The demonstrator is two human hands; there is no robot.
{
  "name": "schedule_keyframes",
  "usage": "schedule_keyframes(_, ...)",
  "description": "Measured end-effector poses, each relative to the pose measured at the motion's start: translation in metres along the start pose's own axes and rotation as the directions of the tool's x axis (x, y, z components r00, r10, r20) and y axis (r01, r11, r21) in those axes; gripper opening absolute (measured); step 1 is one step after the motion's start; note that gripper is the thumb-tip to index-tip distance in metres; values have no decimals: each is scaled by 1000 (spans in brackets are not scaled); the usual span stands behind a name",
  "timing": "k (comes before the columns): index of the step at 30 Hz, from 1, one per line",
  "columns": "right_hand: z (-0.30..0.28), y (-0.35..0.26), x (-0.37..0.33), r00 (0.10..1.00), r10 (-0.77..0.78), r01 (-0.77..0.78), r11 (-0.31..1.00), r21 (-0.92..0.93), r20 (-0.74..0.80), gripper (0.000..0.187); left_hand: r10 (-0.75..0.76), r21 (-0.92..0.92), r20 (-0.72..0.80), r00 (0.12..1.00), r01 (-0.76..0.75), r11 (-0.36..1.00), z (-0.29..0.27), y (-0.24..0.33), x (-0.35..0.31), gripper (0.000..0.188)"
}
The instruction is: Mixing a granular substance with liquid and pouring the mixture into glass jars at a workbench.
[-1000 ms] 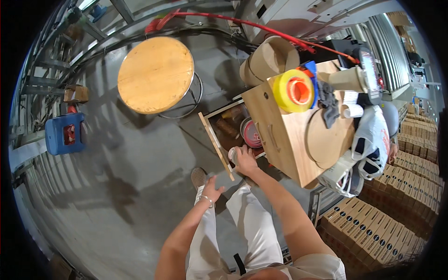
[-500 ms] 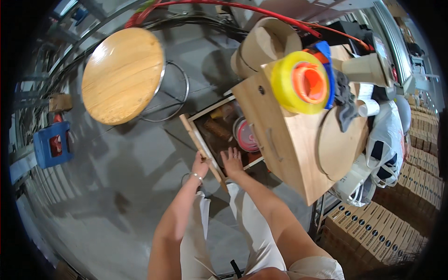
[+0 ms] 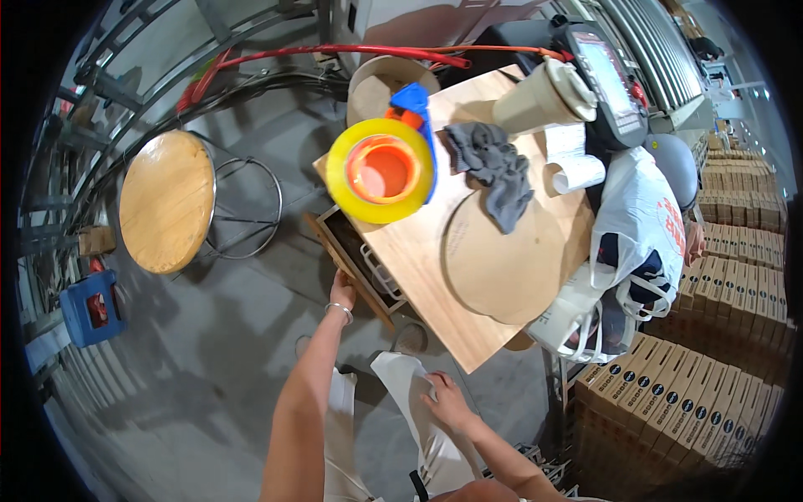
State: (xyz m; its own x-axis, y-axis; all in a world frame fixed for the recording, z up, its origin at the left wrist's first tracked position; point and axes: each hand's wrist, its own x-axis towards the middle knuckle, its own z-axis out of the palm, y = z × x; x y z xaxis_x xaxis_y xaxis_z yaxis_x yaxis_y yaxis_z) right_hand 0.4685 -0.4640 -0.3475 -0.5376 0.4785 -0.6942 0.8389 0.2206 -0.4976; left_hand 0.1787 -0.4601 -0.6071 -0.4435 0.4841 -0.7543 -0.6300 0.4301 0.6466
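My left hand [image 3: 342, 291] is closed on the outer side of a wooden drawer front [image 3: 350, 269], its fingers partly hidden. The drawer stands partway out of a light wooden cabinet [image 3: 410, 276]. A white handle-like loop [image 3: 381, 273] shows in the drawer's dark inside; the cabinet top hides the rest. My right hand [image 3: 449, 402] is empty, fingers apart, over my right trouser leg. On the cabinet top lie a tape dispenser with a yellow roll [image 3: 339, 176], a dark grey cloth glove [image 3: 493, 167] and a round cardboard disc [image 3: 502, 259].
A beige lidded cup [image 3: 548, 96], a paper roll [image 3: 579, 174] and a screen device [image 3: 606, 84] crowd the cabinet's far side. White bags [image 3: 640, 226] hang at its right. A round wooden stool [image 3: 167, 201] and a blue crate [image 3: 90, 308] stand left; stacked cartons [image 3: 677, 402] fill the right.
The drawer is pushed further into the cabinet, with my left hand still on its front. My right hand has left the drawer and drawn back towards me. The view has shifted over the cabinet top.
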Motion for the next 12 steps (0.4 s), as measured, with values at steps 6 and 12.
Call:
schedule_keyframes(6, -31, 50, -75, 958, 245, -226, 965, 137, -146, 54, -274, -291, 146, 951, 306, 907, 104, 41, -36, 53)
schedule_keyframes(12, -30, 20, -120, 972, 217, -193, 956, 220, -91, 57, 11, 16, 267, 964, -16, 1000, 36, 37, -34, 39)
